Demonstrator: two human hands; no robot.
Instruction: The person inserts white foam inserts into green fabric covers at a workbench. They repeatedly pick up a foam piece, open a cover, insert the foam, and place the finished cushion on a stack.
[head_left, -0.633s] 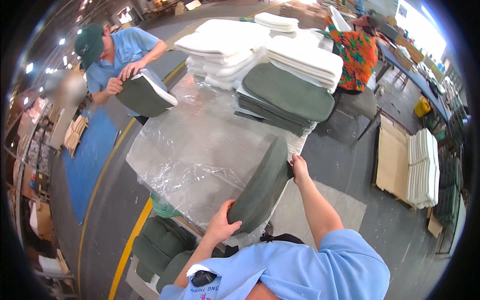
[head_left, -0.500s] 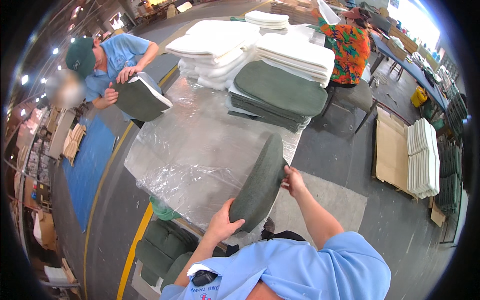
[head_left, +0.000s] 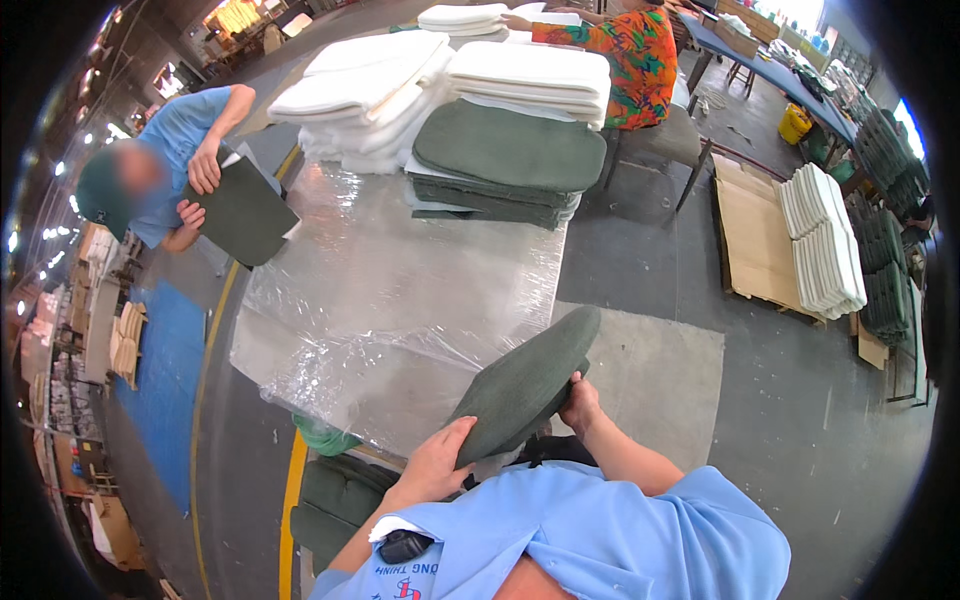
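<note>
A dark green padded fabric piece [head_left: 525, 378] with rounded ends is held tilted in front of me, over the near right edge of the table. My left hand [head_left: 438, 458] grips its lower left end, thumb and fingers on the edge. Near its right side, my right hand [head_left: 580, 405] has its fingers closed on the edge, partly hidden by the piece. Farther off on the table lies a stack of similar green pieces [head_left: 510, 150], with white sheets between some of them.
White padded pieces [head_left: 365, 75] are piled at the table's far side. Shiny plastic film [head_left: 400, 270] covers the table. At left a co-worker [head_left: 185, 130] holds a green piece; another in a bright patterned shirt [head_left: 625, 60] is at the far end. Folded green pieces [head_left: 335, 500] lie below the near left corner.
The green piece has tipped over to the right and flatter, both hands still on it. My view has shifted right. The co-worker at left has turned their piece.
</note>
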